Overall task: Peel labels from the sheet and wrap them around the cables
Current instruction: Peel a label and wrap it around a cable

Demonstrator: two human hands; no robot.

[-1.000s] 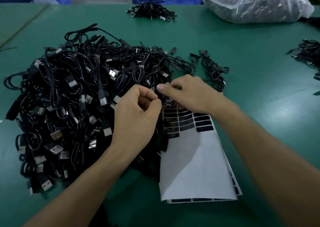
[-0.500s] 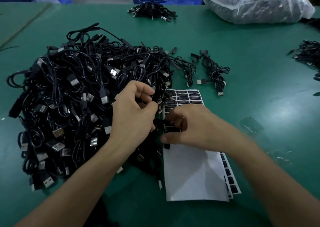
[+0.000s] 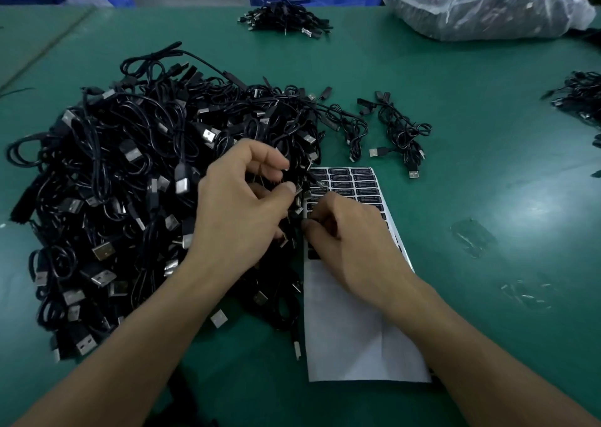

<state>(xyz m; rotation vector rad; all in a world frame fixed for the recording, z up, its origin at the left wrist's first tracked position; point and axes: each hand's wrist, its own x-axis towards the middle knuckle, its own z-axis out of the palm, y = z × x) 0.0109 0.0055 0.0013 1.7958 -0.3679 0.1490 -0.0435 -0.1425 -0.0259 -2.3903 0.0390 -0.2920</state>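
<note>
Head view: a large pile of cables (image 3: 113, 182), black with silver USB plugs, covers the left half of the green table (image 3: 487, 182). The label sheet (image 3: 351, 335) lies just beside the pile's right flank, toward the near edge, probably so that a peeled label has only a short way to travel to a cable.

The left hand (image 3: 240, 205) hovers over the pile's right side with its fingers curled. Thumb and forefinger pinch one cable (image 3: 294, 188), lifted slightly clear of the tangle and held next to the sheet, apparently presented there for wrapping.

The right hand (image 3: 351, 238) rests on the upper part of the sheet, fingers bent, with the thumb tip and forefinger brought together at the sheet's left margin. This looks like picking at a label's edge, but whether a label is already caught between them cannot be told.

The remaining labels (image 3: 357, 179), dark rectangles in rows, fill the sheet's far end. The near part shows bare white backing, which suggests much of the sheet is used.

A few loose cables (image 3: 400, 130) lie apart beyond the sheet's far right corner, perhaps finished ones set aside. Another bundle (image 3: 286, 19) and a clear plastic bag (image 3: 481, 3) sit by the far edge.
</note>
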